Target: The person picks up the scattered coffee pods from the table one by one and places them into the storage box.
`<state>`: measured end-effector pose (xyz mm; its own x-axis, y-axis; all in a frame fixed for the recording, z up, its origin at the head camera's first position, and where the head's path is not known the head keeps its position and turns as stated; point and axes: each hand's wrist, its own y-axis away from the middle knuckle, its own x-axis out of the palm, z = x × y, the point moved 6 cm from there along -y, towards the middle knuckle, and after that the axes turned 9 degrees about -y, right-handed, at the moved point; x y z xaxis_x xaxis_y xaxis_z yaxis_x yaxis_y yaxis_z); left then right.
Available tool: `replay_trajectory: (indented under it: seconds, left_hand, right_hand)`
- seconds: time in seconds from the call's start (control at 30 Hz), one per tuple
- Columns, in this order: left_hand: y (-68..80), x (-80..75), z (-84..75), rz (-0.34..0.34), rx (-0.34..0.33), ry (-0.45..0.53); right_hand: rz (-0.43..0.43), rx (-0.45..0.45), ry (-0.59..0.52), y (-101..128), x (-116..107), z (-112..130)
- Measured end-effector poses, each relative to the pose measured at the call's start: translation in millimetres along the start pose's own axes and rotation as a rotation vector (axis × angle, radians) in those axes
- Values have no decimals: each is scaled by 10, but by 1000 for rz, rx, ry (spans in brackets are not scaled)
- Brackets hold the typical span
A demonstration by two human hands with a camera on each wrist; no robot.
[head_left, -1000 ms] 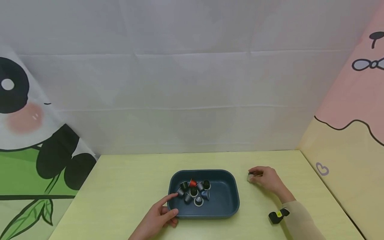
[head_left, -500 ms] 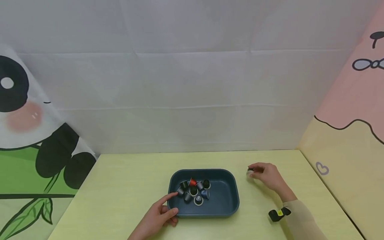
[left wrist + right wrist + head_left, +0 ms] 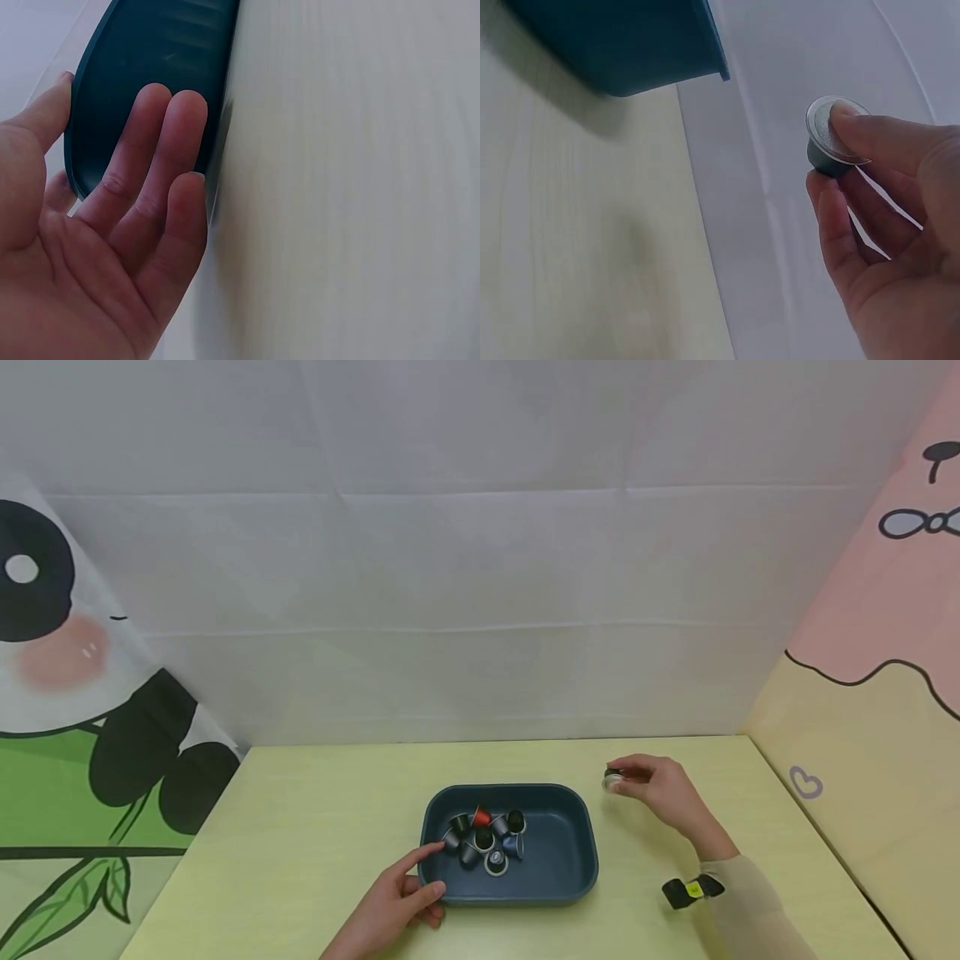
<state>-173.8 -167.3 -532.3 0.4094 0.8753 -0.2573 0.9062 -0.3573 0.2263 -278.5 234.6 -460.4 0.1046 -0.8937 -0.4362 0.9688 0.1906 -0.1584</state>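
A dark teal tray (image 3: 562,868) sits mid-table and holds several coffee capsules (image 3: 486,842), black, grey, blue and one red. My left hand (image 3: 401,902) holds the tray's near-left corner, thumb over the rim, fingers against the outer wall (image 3: 150,82). My right hand (image 3: 660,789) is raised above the table to the right of the tray and pinches a dark capsule (image 3: 612,779) with a silver foil lid (image 3: 832,135) between thumb and fingers. In the right wrist view the tray's corner (image 3: 667,45) lies up and left of the capsule.
The pale yellow-green table (image 3: 315,810) is fenced by a white backdrop behind, a panda banner (image 3: 67,693) at left and a pink-and-yellow panel (image 3: 877,735) at right. A black wrist strap (image 3: 686,890) sits on my right forearm.
My right hand has lifted the capsule off the table and carried it up and left, nearer the tray's far-right corner. The left hand and the tray have stayed put.
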Motion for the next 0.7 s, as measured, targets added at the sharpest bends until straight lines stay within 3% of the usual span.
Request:
replay_trajectory:
  seconds: [0.23,0.7]
  left_hand:
    - [-4,2,0,5,6,4]
    - [-9,5,2,3,5,6]
  right_hand:
    - [43,-8,-130,-24,59,196]
    - [123,-123,-212,-202,340,494]
